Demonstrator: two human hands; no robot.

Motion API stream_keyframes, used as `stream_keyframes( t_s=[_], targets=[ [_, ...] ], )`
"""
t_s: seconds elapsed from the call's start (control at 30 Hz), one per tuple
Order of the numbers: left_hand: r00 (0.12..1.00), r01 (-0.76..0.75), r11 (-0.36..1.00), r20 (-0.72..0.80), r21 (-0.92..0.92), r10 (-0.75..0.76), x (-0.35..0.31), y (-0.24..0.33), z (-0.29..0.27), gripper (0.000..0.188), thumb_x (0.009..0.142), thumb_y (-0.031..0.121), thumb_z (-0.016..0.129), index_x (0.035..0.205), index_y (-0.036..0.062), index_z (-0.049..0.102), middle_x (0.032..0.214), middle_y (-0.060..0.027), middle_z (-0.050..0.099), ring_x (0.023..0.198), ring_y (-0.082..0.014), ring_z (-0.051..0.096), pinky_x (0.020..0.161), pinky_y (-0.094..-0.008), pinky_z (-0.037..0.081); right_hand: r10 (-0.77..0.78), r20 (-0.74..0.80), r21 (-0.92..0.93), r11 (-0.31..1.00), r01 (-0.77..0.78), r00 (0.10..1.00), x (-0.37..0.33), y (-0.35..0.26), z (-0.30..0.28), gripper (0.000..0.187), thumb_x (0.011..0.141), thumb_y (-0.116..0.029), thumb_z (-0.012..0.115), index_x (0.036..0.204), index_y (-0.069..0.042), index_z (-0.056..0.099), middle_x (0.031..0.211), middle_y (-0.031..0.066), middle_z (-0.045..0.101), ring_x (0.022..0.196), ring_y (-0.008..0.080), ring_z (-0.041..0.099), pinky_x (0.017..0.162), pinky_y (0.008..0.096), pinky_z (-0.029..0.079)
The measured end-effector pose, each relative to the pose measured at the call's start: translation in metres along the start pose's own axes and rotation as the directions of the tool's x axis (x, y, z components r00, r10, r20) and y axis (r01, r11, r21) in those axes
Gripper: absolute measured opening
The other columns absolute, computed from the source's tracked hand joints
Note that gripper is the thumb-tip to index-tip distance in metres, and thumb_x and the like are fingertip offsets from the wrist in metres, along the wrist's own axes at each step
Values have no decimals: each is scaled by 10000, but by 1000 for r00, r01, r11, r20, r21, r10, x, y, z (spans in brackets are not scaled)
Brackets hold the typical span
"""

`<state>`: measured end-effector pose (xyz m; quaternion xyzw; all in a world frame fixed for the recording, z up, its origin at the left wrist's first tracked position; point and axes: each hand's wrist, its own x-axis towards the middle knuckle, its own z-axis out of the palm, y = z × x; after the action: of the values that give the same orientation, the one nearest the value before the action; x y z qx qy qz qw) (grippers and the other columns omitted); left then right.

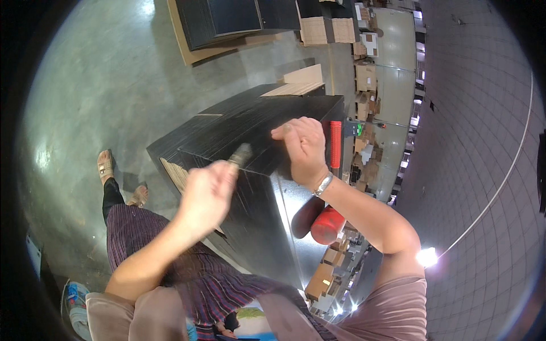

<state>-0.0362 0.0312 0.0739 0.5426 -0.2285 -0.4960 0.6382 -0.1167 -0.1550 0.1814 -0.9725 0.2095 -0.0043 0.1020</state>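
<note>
A large black wooden cabinet (244, 128) with a grained surface stands in front of me. My left hand (207, 193) is closed around what looks like a small brush (243, 152), its tip blurred by motion at the cabinet's near edge. Over the black face, my right hand (304, 150) is curled, fingers bent inward; whether anything lies in them is hidden. Just beyond my right wrist, a mallet with a red grip (336, 145) and a red-and-black head (328, 225) lies on the bright, shiny top side (290, 199).
Torn cardboard (298, 79) sticks up at the cabinet's far end. Another black cabinet (227, 20) rests on cardboard at the back. A person's sandalled foot (105, 165) is on the concrete floor at left. Cartons (365, 77) line the right side.
</note>
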Motion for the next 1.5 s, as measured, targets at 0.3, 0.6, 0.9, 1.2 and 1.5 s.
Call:
stream_keyframes(
  t_s=[0.3, 0.6, 0.9, 1.2, 1.5],
  targets=[
    [992, 113, 993, -66, 40, -110, 11, -13, -4, 395, 1022, 222, 518, 703, -11, 528, 552, -70, 475, 509, -146, 448, 501, -335, 394, -14, 11, -17, 1000, 14, 1000, 4, -3, -3, 329, 953, -145, 463, 679, -94, 638, 719, 36, 620, 718, 241, 537, 769, 380, 364],
    [989, 128, 988, -91, 89, -120, 18, -41, -10, 412, 1027, 246, 506, 701, -4, 542, 547, -71, 460, 517, -135, 428, 512, -328, 381, -32, 17, -22, 999, 32, 999, 5, -2, -2, 292, 941, -136, 478, 702, -98, 641, 732, 31, 618, 720, 240, 533, 767, 378, 357],
    [991, 116, 991, -53, -61, -119, 15, -57, -10, 436, 1032, 287, 520, 675, 37, 529, 534, 5, 462, 479, -79, 443, 458, -267, 363, -3, 42, -9, 1000, 3, 999, 2, -3, -5, 261, 918, -126, 492, 713, -90, 649, 746, 29, 633, 729, 232, 537, 771, 379, 355],
    [996, 76, 988, -41, -138, -82, 11, -47, -10, 430, 1020, 327, 543, 685, 59, 531, 578, 34, 454, 490, -74, 400, 464, -263, 334, 1, 45, 9, 1000, -2, 999, 4, 2, -4, 242, 897, -101, 502, 714, -84, 660, 746, 30, 645, 729, 229, 544, 764, 372, 357],
    [981, 194, 975, -8, -110, -196, 16, -78, -19, 395, 1001, 268, 566, 690, 25, 546, 597, -14, 510, 573, -104, 486, 519, -305, 403, -4, 68, 4, 1000, 4, 998, 5, 5, -3, 237, 903, -110, 493, 757, -65, 674, 773, 42, 663, 742, 237, 550, 788, 374, 358]
  ],
)
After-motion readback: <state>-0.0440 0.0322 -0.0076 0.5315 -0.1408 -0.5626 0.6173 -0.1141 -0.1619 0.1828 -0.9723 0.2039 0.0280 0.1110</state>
